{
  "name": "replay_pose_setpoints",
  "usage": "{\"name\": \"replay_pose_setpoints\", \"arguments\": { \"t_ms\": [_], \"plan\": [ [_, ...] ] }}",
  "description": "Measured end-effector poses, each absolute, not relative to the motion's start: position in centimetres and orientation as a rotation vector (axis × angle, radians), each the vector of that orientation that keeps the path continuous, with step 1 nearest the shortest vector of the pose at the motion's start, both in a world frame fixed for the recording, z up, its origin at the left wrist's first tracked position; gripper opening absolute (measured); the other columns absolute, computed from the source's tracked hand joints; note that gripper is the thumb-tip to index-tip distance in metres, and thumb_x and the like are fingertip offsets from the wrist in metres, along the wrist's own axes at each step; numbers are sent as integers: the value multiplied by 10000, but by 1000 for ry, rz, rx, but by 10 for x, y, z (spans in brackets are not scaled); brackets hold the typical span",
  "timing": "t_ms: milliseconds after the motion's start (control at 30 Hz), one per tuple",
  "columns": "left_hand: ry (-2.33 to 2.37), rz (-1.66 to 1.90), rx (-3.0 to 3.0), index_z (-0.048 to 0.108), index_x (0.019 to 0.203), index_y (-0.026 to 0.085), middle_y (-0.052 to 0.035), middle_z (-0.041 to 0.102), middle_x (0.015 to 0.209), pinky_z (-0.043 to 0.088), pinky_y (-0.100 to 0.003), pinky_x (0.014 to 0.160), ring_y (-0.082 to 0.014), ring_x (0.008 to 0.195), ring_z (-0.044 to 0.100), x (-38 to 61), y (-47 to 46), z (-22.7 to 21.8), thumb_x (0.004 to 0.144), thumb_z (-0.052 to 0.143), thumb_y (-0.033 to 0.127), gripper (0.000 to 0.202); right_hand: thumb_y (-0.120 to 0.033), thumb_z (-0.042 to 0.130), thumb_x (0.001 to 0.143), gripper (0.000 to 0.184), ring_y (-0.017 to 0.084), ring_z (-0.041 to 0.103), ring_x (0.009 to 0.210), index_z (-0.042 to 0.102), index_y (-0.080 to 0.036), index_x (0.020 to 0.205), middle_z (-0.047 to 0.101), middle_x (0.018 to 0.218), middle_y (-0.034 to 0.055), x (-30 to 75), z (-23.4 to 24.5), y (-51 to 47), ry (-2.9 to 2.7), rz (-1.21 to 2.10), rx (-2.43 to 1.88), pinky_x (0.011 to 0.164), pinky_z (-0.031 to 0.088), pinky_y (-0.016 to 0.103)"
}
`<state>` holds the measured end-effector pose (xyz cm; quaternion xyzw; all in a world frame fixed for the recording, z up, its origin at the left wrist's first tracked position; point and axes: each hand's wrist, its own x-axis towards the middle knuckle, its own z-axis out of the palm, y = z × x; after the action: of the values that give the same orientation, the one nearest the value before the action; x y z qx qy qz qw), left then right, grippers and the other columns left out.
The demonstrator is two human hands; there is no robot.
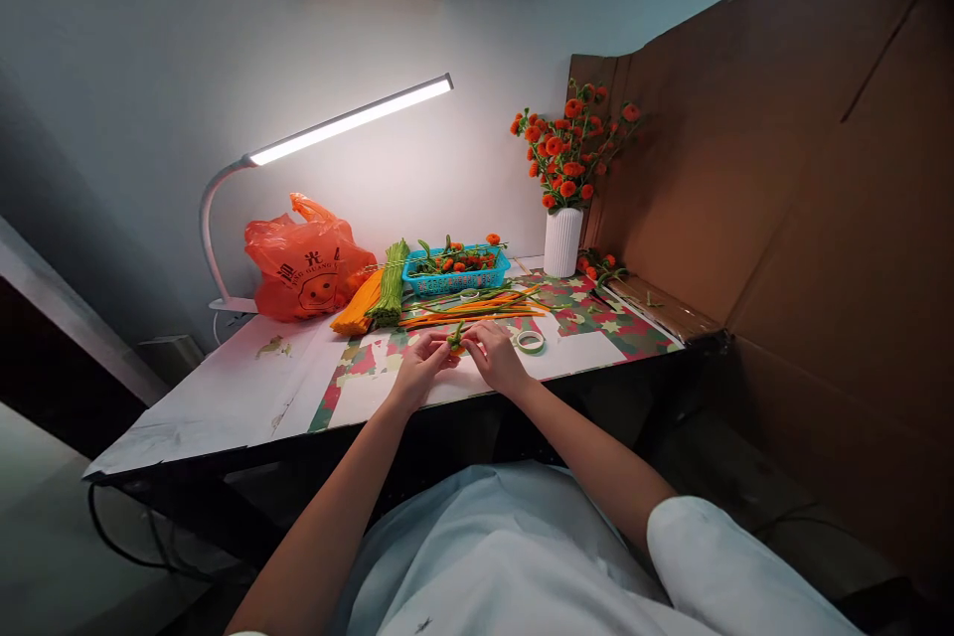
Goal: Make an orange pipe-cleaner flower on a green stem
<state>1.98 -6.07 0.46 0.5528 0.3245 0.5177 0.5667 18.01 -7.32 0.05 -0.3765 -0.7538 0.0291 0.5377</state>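
Over the front of the table, my left hand [421,366] and my right hand [498,358] meet around a small orange flower with green parts [457,342]. The fingers of both hands are closed on it, green side up. Just right of my right hand lies a roll of pale green tape [531,342]. Behind my hands, orange and green pipe cleaner stems [477,306] are spread loosely across the table. Beyond them stands a blue basket [456,280] with orange flowers and green stems in it.
An orange bundle [359,306] and a green bundle of stems [391,283] lie left of the basket. An orange plastic bag [305,263] and a lit lamp [350,121] stand farther left. At the back right is a white vase [562,243] of orange flowers, beside a cardboard panel [745,169].
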Motion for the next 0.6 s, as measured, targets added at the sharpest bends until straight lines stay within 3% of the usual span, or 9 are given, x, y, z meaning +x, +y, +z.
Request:
{"name": "replay_pose_setpoints", "arguments": {
  "t_ms": [100,267,600],
  "plan": [
    [772,1192,1279,642,832,165,-4,675,694,494,-265,644,-111,591,601,20,-61,6,568,813,490,452,-213,545,892,162,161,576,781,653,-181,1008,630,885,46,182,3,-70,-1717,240,-884,729,472,293],
    [822,1201,1282,671,816,147,-7,654,673,465,-240,562,-99,544,559,20,-59,5,551,809,512,472,-176,596,852,130,159,609,770,704,-189,782,669,812,36,184,5,-69,-1794,305,-788,723,471,283],
    [819,1217,1303,696,826,149,-35,678,736,486,-246,576,-116,594,579,21,-57,3,567,792,543,481,-162,610,832,134,171,627,753,727,-198,778,687,795,44,184,4,-69,-1766,297,-807,708,488,300]
  ]
}}
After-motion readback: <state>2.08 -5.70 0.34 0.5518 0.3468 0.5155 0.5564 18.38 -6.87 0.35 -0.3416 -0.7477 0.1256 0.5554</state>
